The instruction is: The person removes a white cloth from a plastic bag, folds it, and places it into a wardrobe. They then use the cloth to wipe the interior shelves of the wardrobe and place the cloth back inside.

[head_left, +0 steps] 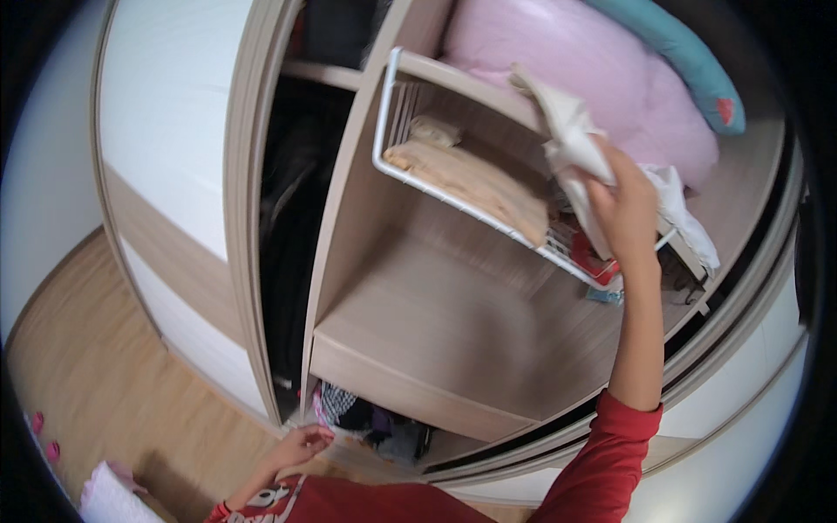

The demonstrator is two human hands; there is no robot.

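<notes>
My right hand [621, 196] is raised at the wardrobe, its fingers closed round a crumpled white cloth [571, 131]. The cloth hangs over the right part of a white wire basket [465, 207]. Inside that basket lie a folded beige cloth [471, 183], a small pale bundle [434, 131] and something red [588, 251], partly covered by the hand. Low at the left, my left hand [301, 446] hovers near the wardrobe's base, fingers loosely bent and slightly apart, with nothing visible in them.
Above the basket, a shelf carries a puffy pink bedding bundle [567, 61] and a teal cushion roll [689, 52]. A wooden drawer front [418, 383] sits below, with clothes [375, 423] underneath. White sliding doors [174, 113] flank the opening. Pale pink fabric [113, 495] lies lower left.
</notes>
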